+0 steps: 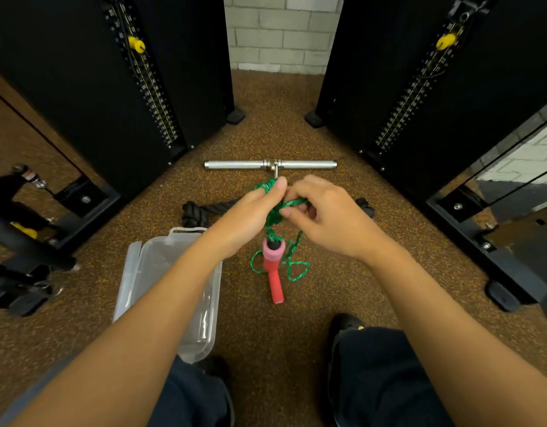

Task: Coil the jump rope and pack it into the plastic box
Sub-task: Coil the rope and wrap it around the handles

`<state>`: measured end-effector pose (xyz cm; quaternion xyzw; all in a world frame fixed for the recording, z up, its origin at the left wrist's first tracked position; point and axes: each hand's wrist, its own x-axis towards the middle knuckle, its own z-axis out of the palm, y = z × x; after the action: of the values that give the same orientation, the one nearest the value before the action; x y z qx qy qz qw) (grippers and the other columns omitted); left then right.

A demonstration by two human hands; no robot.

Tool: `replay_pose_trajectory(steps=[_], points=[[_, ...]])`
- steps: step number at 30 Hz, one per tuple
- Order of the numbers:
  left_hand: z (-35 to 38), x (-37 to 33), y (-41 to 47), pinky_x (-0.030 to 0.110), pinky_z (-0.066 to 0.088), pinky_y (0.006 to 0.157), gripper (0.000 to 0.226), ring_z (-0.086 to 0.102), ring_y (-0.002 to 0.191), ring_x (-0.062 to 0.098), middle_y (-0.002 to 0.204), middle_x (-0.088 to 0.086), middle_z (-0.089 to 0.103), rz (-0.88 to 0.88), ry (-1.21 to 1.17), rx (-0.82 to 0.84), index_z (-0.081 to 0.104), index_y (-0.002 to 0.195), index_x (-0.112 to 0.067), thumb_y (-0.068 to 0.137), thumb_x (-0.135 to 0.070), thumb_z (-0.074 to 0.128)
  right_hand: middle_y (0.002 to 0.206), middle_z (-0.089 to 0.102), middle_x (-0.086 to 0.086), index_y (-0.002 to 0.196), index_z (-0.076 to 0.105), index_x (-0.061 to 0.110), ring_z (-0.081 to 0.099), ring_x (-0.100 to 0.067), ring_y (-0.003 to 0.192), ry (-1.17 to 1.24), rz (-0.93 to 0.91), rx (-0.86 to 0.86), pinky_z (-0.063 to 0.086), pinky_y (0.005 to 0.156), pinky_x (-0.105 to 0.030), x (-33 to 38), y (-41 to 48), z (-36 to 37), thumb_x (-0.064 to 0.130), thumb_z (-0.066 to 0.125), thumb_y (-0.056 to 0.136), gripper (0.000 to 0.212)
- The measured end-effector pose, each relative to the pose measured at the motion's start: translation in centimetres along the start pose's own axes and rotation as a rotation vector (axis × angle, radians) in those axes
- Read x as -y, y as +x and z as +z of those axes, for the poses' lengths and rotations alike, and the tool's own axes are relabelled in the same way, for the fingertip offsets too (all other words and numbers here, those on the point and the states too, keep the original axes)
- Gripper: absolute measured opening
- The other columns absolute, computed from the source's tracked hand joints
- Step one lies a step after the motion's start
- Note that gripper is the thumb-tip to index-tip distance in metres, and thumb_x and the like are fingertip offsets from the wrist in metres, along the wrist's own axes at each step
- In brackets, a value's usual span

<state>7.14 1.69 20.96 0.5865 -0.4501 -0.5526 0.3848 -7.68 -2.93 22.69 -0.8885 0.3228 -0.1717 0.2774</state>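
A green braided jump rope (292,260) with pink and red handles (273,266) hangs between my hands above the speckled floor. My left hand (250,214) grips a bundle of green loops wound around its fingers. My right hand (324,217) pinches a strand of the same rope right beside it. One handle dangles below the hands; a few loose loops trail around it. The clear plastic box (133,272) lies open on the floor at the lower left, partly hidden under my left forearm. Nothing shows inside it.
A chrome cable-machine bar (235,164) lies on the floor just beyond my hands. A thick black rope attachment (195,212) lies behind them. Black weight-stack towers (96,87) rise on both sides. My knees and a black shoe (343,328) are at the bottom.
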Motion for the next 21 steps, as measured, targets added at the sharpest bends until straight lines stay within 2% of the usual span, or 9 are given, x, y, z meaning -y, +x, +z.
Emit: replay_pose_trajectory(steps=[1, 3, 5, 7, 11, 14, 16, 18, 21], points=[[-0.1, -0.1, -0.1, 0.023, 0.038, 0.097, 0.049, 0.06, 0.105, 0.006, 0.098, 0.0, 0.071, -0.006, 0.055, 0.047, 0.067, 0.085, -0.024, 0.089, -0.06, 0.034, 0.078, 0.043, 0.019, 0.09, 0.057, 0.017, 0.046, 0.005, 0.067, 0.016, 0.019, -0.028, 0.035, 0.065, -0.014, -0.2, 0.0, -0.3, 0.026, 0.061, 0.085, 0.011], [0.1, -0.5, -0.5, 0.017, 0.035, 0.089, 0.059, 0.064, 0.091, 0.006, 0.074, 0.002, 0.07, -0.014, 0.16, 0.148, 0.064, 0.068, -0.014, 0.089, -0.057, 0.03, 0.077, 0.047, 0.017, 0.088, 0.053, 0.017, 0.047, 0.003, 0.064, 0.093, 0.064, -0.047, 0.037, 0.062, -0.012, -0.5, 0.0, -1.1, 0.02, 0.065, 0.082, 0.014], [0.2, -0.8, -0.7, 0.021, 0.044, 0.087, 0.064, 0.062, 0.072, 0.016, 0.051, -0.003, 0.057, -0.009, 0.112, 0.224, 0.062, 0.075, -0.001, 0.083, -0.058, 0.033, 0.074, 0.048, 0.015, 0.087, 0.051, 0.016, 0.048, 0.003, 0.063, 0.213, 0.087, -0.04, 0.04, 0.059, -0.013, -0.5, -0.1, -1.5, 0.014, 0.066, 0.081, 0.017], [0.0, -1.0, -0.8, 0.021, 0.05, 0.08, 0.06, 0.051, 0.054, 0.017, 0.041, -0.007, 0.042, -0.013, -0.011, 0.267, 0.06, 0.08, -0.001, 0.08, -0.056, 0.036, 0.075, 0.051, 0.013, 0.086, 0.053, 0.018, 0.047, 0.002, 0.067, 0.285, 0.087, -0.048, 0.04, 0.063, -0.014, -0.6, 0.1, -1.5, 0.017, 0.067, 0.082, 0.015], [-0.1, -1.6, -1.4, 0.02, 0.05, 0.066, 0.039, 0.037, 0.039, 0.008, 0.036, -0.011, 0.033, -0.034, -0.255, 0.345, 0.054, 0.06, -0.018, 0.086, -0.044, 0.041, 0.08, 0.059, 0.008, 0.092, 0.061, 0.024, 0.052, -0.009, 0.075, 0.469, 0.142, -0.047, 0.045, 0.073, -0.025, -1.3, 0.5, -1.2, 0.025, 0.059, 0.088, 0.005], [-0.2, -1.8, -1.6, 0.02, 0.048, 0.062, 0.041, 0.036, 0.036, 0.005, 0.034, -0.012, 0.034, -0.044, -0.498, 0.408, 0.051, 0.055, -0.022, 0.092, -0.036, 0.04, 0.099, 0.064, 0.01, 0.111, 0.061, 0.024, 0.058, -0.002, 0.088, 0.494, 0.186, 0.071, 0.044, 0.081, -0.013, -1.0, 0.4, -0.8, 0.034, 0.04, 0.096, 0.027], [-0.4, -2.0, -1.6, 0.021, 0.049, 0.062, 0.04, 0.038, 0.036, 0.005, 0.035, -0.012, 0.037, -0.059, -0.616, 0.423, 0.05, 0.055, -0.021, 0.092, -0.032, 0.039, 0.113, 0.062, 0.013, 0.115, 0.06, 0.025, 0.055, 0.004, 0.106, 0.604, 0.242, 0.17, 0.037, 0.098, -0.013, -0.6, 0.3, -0.2, 0.045, 0.031, 0.095, 0.04], [-0.6, -2.1, -1.5, 0.022, 0.051, 0.063, 0.037, 0.041, 0.038, 0.007, 0.037, -0.01, 0.04, -0.067, -0.663, 0.411, 0.049, 0.055, -0.019, 0.089, -0.03, 0.04, 0.115, 0.062, 0.014, 0.111, 0.06, 0.029, 0.053, -0.001, 0.116, 0.722, 0.266, 0.219, 0.034, 0.108, -0.025, -0.4, 0.3, 0.2, 0.054, 0.03, 0.09, 0.045], [-1.1, -2.1, -1.5, 0.025, 0.055, 0.069, 0.035, 0.05, 0.042, 0.009, 0.042, -0.005, 0.049, -0.072, -0.628, 0.39, 0.054, 0.055, -0.016, 0.087, -0.027, 0.044, 0.103, 0.063, 0.008, 0.102, 0.059, 0.027, 0.057, -0.009, 0.105, 0.734, 0.24, 0.264, 0.041, 0.104, -0.04, -0.3, 0.2, 0.0, 0.049, 0.034, 0.091, 0.035]])
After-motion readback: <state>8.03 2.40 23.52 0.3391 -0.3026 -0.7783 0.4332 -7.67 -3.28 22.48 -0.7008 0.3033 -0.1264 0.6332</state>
